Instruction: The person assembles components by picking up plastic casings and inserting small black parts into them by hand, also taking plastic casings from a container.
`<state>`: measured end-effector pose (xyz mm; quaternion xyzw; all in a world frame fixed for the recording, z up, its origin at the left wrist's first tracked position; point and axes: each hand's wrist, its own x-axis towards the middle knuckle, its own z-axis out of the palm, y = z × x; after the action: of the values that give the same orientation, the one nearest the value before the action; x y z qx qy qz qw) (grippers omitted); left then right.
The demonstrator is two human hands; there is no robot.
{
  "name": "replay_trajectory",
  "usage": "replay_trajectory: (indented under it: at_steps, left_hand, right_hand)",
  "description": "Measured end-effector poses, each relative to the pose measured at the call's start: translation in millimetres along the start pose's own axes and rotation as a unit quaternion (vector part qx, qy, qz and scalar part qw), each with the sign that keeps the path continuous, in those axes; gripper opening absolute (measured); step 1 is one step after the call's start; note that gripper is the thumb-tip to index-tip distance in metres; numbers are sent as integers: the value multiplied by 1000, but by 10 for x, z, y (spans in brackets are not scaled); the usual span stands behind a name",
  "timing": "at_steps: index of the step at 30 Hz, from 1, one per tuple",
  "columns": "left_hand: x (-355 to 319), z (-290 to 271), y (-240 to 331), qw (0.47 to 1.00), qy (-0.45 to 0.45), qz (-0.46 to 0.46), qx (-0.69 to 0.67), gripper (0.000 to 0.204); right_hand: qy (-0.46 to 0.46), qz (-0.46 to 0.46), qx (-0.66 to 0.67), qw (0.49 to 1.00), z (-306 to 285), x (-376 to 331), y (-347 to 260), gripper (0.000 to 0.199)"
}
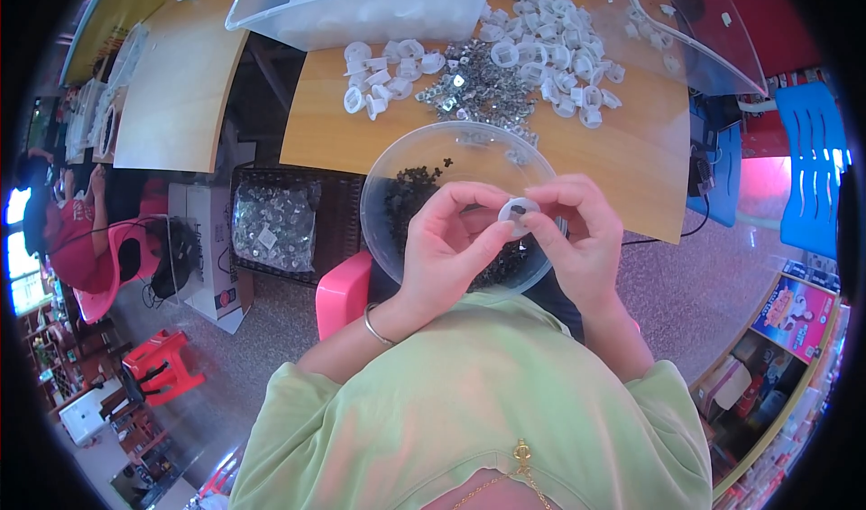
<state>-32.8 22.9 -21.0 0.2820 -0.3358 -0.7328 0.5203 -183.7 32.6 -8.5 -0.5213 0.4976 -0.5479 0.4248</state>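
Observation:
Between my two hands is a small round white plastic part (518, 211) with a dark spot in its middle. My left hand (451, 232) pinches it from one side with thumb and forefinger. On the other side, the thumb and forefinger of my right hand (585, 230) close on its edge. Both hands are above a clear round tub (383, 163) that holds many small black pieces (413, 190). My fingers hide part of the tub's contents. Beyond it, small shiny metal pieces (478, 91) lie heaped on the wooden table (325, 118).
Piles of white plastic parts (564, 55) flank the metal heap. A translucent bin (361, 23) of white parts stands at the back. Left of the tub, a bag of metal pieces (275, 226) rests in a dark crate. Another person (86, 244) sits at the far left.

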Motion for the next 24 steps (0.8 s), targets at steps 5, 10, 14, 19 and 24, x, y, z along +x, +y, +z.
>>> replay_trajectory:
  at_steps: [5,10,14,19,24]
  left_hand:
    - [9,-57,18,991,-24,60,116,16]
    - [6,-64,26,985,-18,79,151,16]
    - [5,-44,14,981,4,94,169,15]
    - [18,-22,1,971,9,125,202,13]
    - [28,-20,-3,958,13,158,238,14]
  right_hand:
    - [2,-66,-61,996,23,-14,-8,22]
    - [10,-92,-91,992,48,-27,-7,24]
    - [21,-94,-82,992,79,-35,11,25]
    - [44,-108,-100,988,111,-29,0,24]
    - [49,-135,-154,978,111,-4,-25,22]
